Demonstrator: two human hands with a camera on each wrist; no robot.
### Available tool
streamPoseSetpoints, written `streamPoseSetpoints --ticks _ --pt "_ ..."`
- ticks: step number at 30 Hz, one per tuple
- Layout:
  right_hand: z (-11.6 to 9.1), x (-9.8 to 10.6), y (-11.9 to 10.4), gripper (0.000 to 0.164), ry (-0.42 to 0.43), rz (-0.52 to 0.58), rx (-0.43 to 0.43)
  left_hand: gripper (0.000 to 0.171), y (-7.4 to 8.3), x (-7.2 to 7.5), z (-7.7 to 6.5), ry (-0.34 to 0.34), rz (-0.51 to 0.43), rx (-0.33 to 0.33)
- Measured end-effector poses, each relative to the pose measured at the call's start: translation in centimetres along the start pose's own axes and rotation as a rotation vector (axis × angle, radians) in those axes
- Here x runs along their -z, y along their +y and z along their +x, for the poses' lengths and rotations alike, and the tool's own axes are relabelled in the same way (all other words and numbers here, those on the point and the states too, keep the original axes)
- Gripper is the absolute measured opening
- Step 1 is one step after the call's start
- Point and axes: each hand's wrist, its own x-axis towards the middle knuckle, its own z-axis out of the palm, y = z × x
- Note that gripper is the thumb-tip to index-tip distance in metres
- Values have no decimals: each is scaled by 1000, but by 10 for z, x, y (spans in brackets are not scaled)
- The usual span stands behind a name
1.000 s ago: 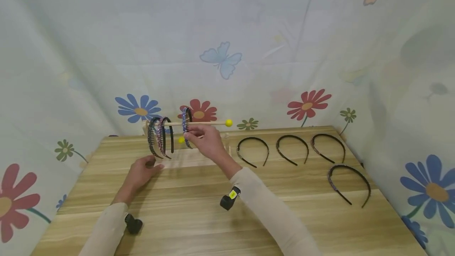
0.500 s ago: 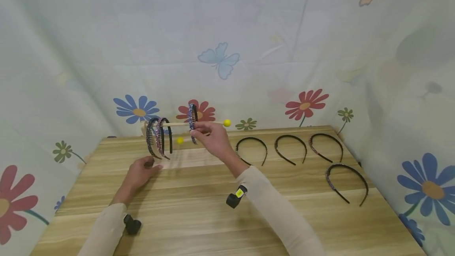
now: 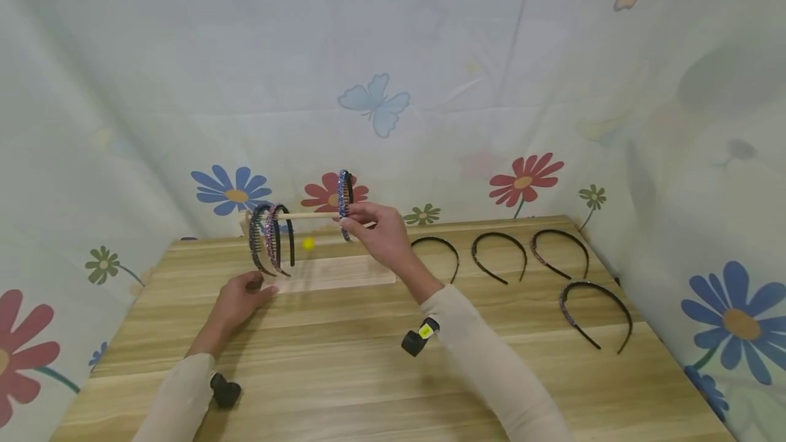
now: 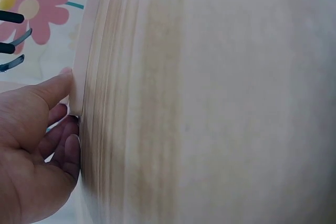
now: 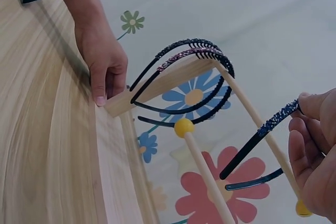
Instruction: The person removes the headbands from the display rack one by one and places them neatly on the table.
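Observation:
My right hand (image 3: 383,234) pinches a blue glittery headband (image 3: 345,193) between thumb and fingers, level with the upper rod (image 3: 313,215) of a wooden stand. In the right wrist view, the rod's yellow ball end (image 5: 303,208) shows just below that hand, and the headband's two dark ends point back toward the stand. Two other headbands, one dark (image 3: 254,244) and one pink glittery (image 3: 270,232), hang at the rod's left end by the upright (image 5: 173,80). My left hand (image 3: 236,302) grips the left end of the stand's base (image 3: 344,273), thumb on top.
Several black headbands lie on the right of the wooden table, among them a middle one (image 3: 500,258) and a nearer one (image 3: 595,316). A lower rod with a yellow ball (image 3: 309,243) points forward from the stand. A flower-printed curtain (image 3: 381,33) rises behind.
My right hand has moved to the right along the upper rod and slightly up, carrying the blue headband. The left hand stays at the base.

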Motion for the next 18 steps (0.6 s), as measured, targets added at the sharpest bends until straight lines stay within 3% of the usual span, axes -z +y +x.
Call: streamPoseSetpoints --ticks 18 --pt "-4 27 -4 30 21 -33 -2 65 1 1 -1 -4 9 0"
